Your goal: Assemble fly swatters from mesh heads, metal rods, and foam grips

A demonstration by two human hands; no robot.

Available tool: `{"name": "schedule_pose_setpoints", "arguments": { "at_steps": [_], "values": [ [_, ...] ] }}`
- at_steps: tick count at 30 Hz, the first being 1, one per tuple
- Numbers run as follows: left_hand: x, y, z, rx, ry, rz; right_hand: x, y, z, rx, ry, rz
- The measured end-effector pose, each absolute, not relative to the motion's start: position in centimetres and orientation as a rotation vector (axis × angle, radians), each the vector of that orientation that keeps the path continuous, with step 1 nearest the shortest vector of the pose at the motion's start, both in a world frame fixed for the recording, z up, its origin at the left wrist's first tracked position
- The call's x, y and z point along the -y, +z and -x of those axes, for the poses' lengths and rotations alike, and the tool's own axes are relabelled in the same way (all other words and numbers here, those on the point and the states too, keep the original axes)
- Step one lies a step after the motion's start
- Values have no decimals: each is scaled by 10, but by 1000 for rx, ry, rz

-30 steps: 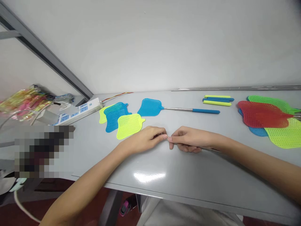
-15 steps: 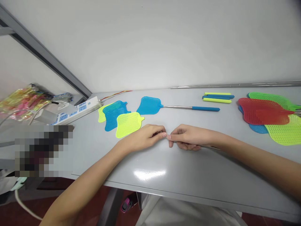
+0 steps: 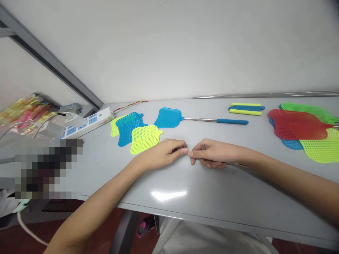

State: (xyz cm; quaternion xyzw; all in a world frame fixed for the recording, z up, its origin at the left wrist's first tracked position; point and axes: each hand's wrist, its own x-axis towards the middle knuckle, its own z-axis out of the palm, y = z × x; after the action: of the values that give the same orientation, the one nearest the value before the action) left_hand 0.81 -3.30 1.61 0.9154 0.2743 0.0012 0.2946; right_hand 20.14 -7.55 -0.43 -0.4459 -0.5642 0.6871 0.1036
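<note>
My left hand point(image 3: 161, 154) and my right hand point(image 3: 212, 154) meet fingertip to fingertip on the grey table point(image 3: 169, 176). A thin metal rod point(image 3: 238, 165) runs out from under my right hand, whose fingers are closed around it. Whatever my left fingers pinch is hidden. Just beyond my left hand lies a yellow-green swatter head point(image 3: 145, 139), overlapping a blue swatter head point(image 3: 127, 128). A blue fly swatter point(image 3: 168, 118) with a metal handle lies farther back. Several swatters, including a red one point(image 3: 296, 124), are piled at the right. Blue and yellow grips point(image 3: 245, 109) lie behind them.
A white power strip point(image 3: 87, 123) with a colored wire runs along the table's back left corner. A plastic bag of bright items point(image 3: 29, 114) sits beyond it. A long metal rod point(image 3: 265, 95) lies along the back wall. A pixelated patch covers the left.
My hands stay together with little visible movement. The whole scene sits slightly higher in the view, which has shifted a little.
</note>
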Motion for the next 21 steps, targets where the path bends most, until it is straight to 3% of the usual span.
{"name": "schedule_pose_setpoints", "arguments": {
  "at_steps": [21],
  "values": [
    [34,17,-7,-739,1,-2426,76,-1,-202,1646,2040,1313]
  ]
}}
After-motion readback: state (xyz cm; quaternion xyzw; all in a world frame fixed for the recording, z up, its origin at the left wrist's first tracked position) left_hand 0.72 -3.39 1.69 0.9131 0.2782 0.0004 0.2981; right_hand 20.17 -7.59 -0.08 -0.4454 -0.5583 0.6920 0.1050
